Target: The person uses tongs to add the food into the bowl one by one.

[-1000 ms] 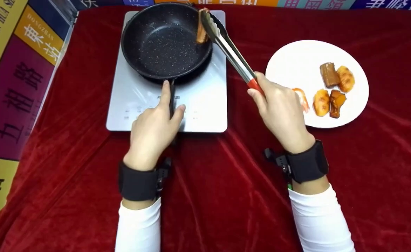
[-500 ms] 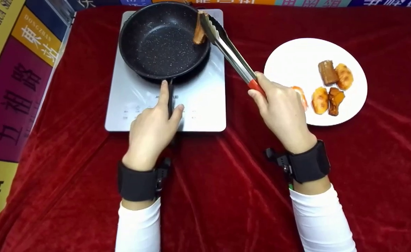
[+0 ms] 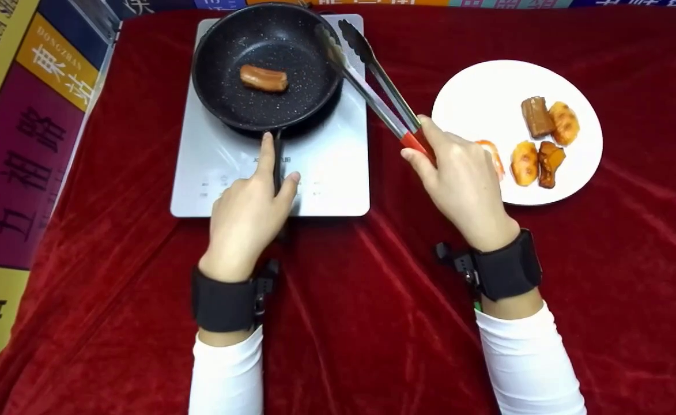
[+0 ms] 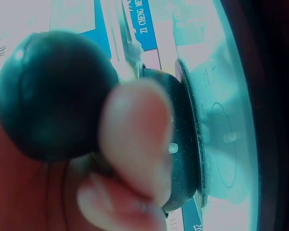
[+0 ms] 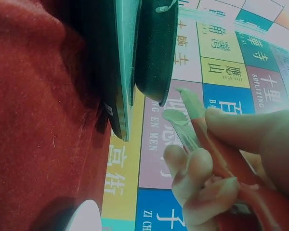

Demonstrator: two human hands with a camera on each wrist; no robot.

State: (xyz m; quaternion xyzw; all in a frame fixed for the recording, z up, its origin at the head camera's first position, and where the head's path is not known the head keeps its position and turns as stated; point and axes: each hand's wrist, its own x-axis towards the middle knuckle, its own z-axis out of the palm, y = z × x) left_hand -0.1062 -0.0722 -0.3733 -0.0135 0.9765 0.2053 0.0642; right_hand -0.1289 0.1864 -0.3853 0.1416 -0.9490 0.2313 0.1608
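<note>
A black speckled frying pan (image 3: 222, 75) stands on a silver induction cooktop (image 3: 338, 190). My left hand (image 3: 245, 216) grips its handle, the index finger laid along the top; in the left wrist view fingers curl beside the blurred round handle end (image 4: 53, 96). A brown sausage-like piece of food (image 3: 264, 78) lies on the pan's floor. My right hand (image 3: 464, 184) holds metal tongs with red grips (image 3: 414, 142). The tongs' arms are spread, one tip over the pan's right rim, the other outside it, nothing between them. The right wrist view shows fingers and thumb around the tongs (image 5: 216, 149).
Right of the cooktop, a white plate (image 3: 470, 104) bears a brown piece (image 3: 537, 117), two golden browned pieces, a dark glazed piece (image 3: 551, 164) and a shrimp-like orange piece (image 3: 494, 158) partly behind my right hand. Wrinkled red cloth (image 3: 372, 323) covers the table; printed panels border it.
The tongs have opened and released the brown sausage-like piece, which has gone from the pan's right rim to its floor. My left hand keeps its hold on the handle.
</note>
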